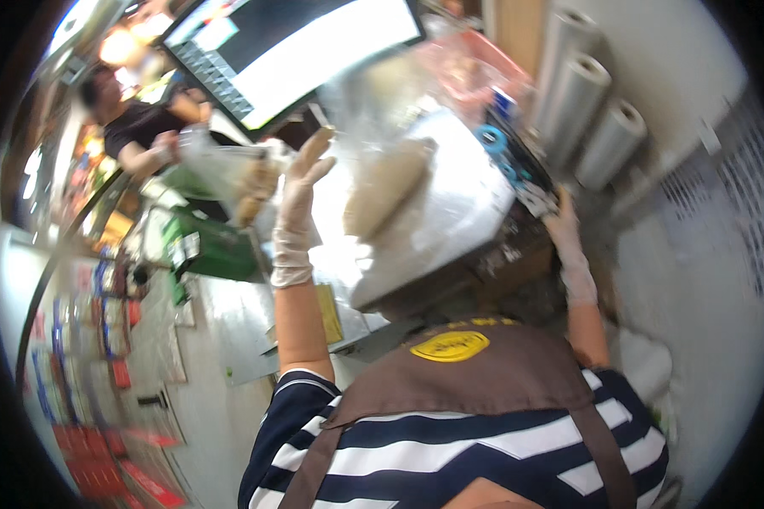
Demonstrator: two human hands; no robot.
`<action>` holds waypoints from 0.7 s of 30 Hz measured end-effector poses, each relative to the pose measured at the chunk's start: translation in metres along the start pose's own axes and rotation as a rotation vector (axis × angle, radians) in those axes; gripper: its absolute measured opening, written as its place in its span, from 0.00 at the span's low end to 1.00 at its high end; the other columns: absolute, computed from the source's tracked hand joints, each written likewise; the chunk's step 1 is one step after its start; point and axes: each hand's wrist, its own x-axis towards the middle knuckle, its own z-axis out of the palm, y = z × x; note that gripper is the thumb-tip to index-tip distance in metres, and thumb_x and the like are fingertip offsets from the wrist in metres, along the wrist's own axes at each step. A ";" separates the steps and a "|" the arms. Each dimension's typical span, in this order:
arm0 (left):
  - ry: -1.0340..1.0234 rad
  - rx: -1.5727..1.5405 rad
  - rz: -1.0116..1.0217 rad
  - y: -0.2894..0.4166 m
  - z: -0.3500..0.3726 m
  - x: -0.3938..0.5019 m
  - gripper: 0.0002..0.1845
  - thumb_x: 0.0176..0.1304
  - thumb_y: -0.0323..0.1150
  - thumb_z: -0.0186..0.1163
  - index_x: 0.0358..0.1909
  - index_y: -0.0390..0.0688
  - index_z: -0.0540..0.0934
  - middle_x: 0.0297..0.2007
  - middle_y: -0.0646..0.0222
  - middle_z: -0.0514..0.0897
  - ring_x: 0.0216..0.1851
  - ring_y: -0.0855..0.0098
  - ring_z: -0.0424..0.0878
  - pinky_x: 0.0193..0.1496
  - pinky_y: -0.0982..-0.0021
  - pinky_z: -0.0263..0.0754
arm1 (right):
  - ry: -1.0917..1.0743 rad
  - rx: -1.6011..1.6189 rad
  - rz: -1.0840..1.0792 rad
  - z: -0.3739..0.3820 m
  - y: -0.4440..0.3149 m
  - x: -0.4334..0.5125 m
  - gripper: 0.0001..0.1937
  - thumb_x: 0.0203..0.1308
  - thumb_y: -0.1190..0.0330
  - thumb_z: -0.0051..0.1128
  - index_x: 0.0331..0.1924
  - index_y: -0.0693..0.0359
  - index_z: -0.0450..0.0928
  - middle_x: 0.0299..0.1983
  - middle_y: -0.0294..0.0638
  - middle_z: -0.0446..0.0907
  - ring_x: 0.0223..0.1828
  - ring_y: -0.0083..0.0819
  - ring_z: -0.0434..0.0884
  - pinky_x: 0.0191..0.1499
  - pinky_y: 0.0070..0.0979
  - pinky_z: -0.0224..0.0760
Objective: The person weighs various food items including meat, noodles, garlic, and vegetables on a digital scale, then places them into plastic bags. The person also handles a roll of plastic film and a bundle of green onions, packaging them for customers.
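My left hand point(298, 197), in a thin whitish glove, is raised with its visible fingers stretched and apart. Right beside it is a clear plastic bag point(254, 181) of brown food pieces; whether they touch is unclear. A co-worker's hand point(165, 145) is at the bag's upper end. My right hand point(563, 223), also gloved, reaches to the near end of a black tape dispenser point(527, 162) with a blue tape roll point(490, 139); blur hides its grip. Between my hands, a blurred tan item point(388, 191) under clear plastic lies on a shiny metal surface point(465, 223).
A large lit screen point(305, 63) stands at the back. Upright film rolls point(611, 143) line the right wall, beyond a pink basket point(477, 63). A co-worker point(143, 121) stands back left, behind a green bag point(213, 245). Packaged goods point(79, 356) fill the lower left.
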 end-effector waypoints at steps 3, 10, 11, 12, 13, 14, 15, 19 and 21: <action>0.253 0.401 0.171 0.038 -0.022 0.006 0.28 0.59 0.31 0.65 0.63 0.37 0.76 0.63 0.59 0.77 0.65 0.64 0.72 0.71 0.64 0.61 | -0.052 0.218 0.146 -0.005 0.013 0.003 0.36 0.54 0.78 0.52 0.72 0.63 0.60 0.65 0.51 0.72 0.65 0.41 0.72 0.67 0.32 0.62; 0.558 1.415 0.648 0.093 -0.036 0.055 0.36 0.54 0.29 0.67 0.68 0.51 0.71 0.66 0.71 0.74 0.72 0.62 0.62 0.74 0.56 0.43 | -0.056 0.191 0.111 -0.019 0.046 0.006 0.35 0.58 0.84 0.51 0.72 0.63 0.59 0.66 0.52 0.69 0.67 0.41 0.69 0.69 0.33 0.61; 0.567 1.472 0.664 0.100 -0.038 0.066 0.38 0.54 0.30 0.67 0.70 0.52 0.69 0.69 0.71 0.71 0.73 0.62 0.61 0.74 0.56 0.42 | -0.049 0.168 0.115 -0.020 0.049 0.006 0.35 0.58 0.85 0.51 0.72 0.63 0.59 0.66 0.52 0.69 0.67 0.41 0.69 0.69 0.34 0.61; 0.577 1.557 0.623 0.107 -0.042 0.080 0.38 0.56 0.32 0.66 0.70 0.52 0.68 0.69 0.70 0.70 0.73 0.61 0.60 0.74 0.53 0.40 | -0.054 0.211 0.137 -0.021 0.051 0.005 0.34 0.59 0.84 0.51 0.72 0.64 0.59 0.66 0.52 0.69 0.67 0.41 0.69 0.69 0.34 0.62; 0.586 1.635 0.613 0.113 -0.046 0.093 0.37 0.57 0.34 0.65 0.71 0.52 0.66 0.70 0.69 0.68 0.74 0.61 0.58 0.74 0.51 0.37 | -0.052 0.220 0.128 -0.021 0.053 0.005 0.34 0.59 0.83 0.51 0.72 0.65 0.60 0.66 0.52 0.69 0.67 0.41 0.70 0.68 0.33 0.62; 0.587 1.680 0.567 0.118 -0.049 0.106 0.37 0.57 0.34 0.64 0.71 0.52 0.67 0.70 0.68 0.68 0.74 0.61 0.58 0.74 0.49 0.38 | -0.049 0.226 0.123 -0.021 0.054 0.004 0.33 0.59 0.83 0.51 0.72 0.65 0.60 0.65 0.52 0.70 0.67 0.41 0.70 0.68 0.33 0.62; 0.569 1.729 0.473 0.120 -0.052 0.115 0.36 0.58 0.34 0.63 0.71 0.53 0.67 0.70 0.68 0.68 0.74 0.61 0.58 0.73 0.48 0.40 | -0.039 0.210 0.146 -0.021 0.055 0.003 0.33 0.59 0.83 0.51 0.71 0.66 0.60 0.65 0.52 0.70 0.67 0.41 0.70 0.68 0.33 0.62; 0.633 1.559 0.742 0.102 -0.055 0.112 0.31 0.55 0.31 0.65 0.64 0.51 0.75 0.60 0.63 0.79 0.66 0.61 0.71 0.71 0.50 0.47 | -0.005 0.156 0.185 -0.022 0.048 -0.001 0.33 0.61 0.80 0.55 0.71 0.67 0.59 0.64 0.51 0.71 0.64 0.40 0.73 0.67 0.32 0.64; 0.544 1.289 0.714 0.078 -0.056 0.086 0.27 0.52 0.28 0.67 0.58 0.48 0.80 0.52 0.60 0.85 0.56 0.60 0.80 0.66 0.57 0.59 | -0.038 0.271 0.129 -0.019 0.039 -0.003 0.31 0.61 0.73 0.61 0.69 0.68 0.64 0.59 0.47 0.77 0.60 0.34 0.76 0.62 0.30 0.68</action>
